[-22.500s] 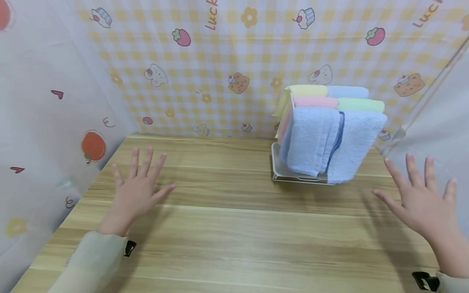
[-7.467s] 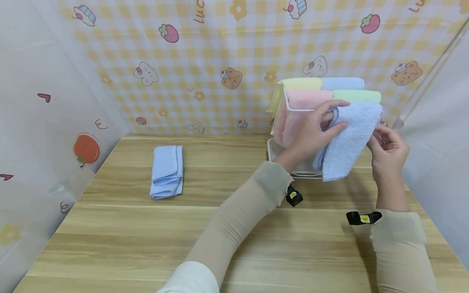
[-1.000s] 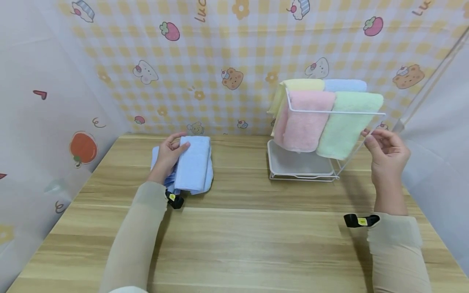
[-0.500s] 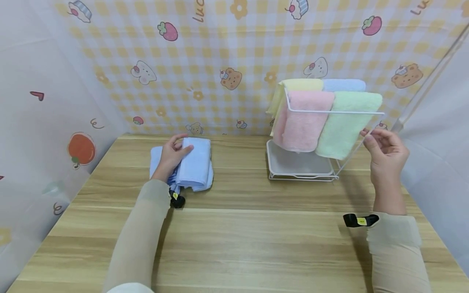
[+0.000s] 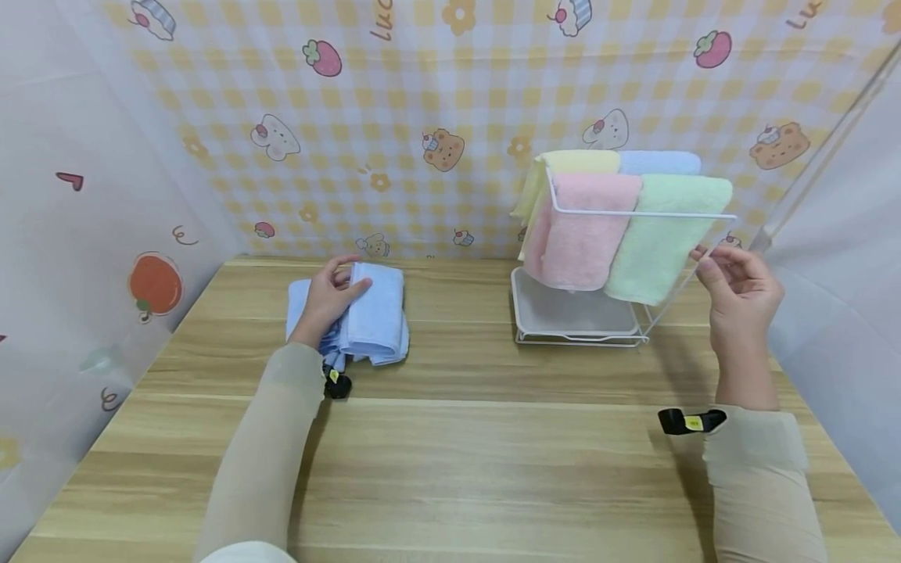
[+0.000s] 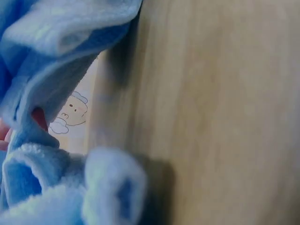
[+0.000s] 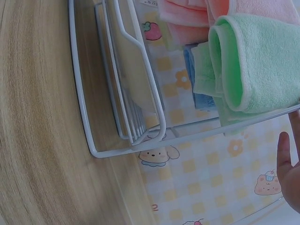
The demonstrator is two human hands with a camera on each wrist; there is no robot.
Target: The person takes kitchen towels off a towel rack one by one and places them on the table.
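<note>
My left hand (image 5: 328, 301) holds a folded light-blue towel (image 5: 375, 309) at the left of the table, thumb on its near face and fingers behind it. Under and beside it, partly hidden by the hand, is another blue towel (image 5: 297, 299). In the left wrist view, blue towel folds (image 6: 51, 108) fill the left side and a bit of finger shows between them. At the right, my right hand (image 5: 744, 293) pinches the slanted side post of a white wire towel rack (image 5: 655, 214). The right wrist view shows the green towel (image 7: 267, 61) just above that post.
On the rack hang a pink towel (image 5: 591, 234), a green towel (image 5: 665, 234), a yellow towel (image 5: 580, 162) and a blue towel (image 5: 660, 163) behind. Its front bar is bare. A pale tray (image 5: 573, 305) forms the base. A patterned curtain (image 5: 352, 141) stands behind the wooden table (image 5: 493, 485).
Blue towels have gone from the rack's front bar to the table's left. My left hand went from the rack to the left with one. Over the last second, both hands barely move.
</note>
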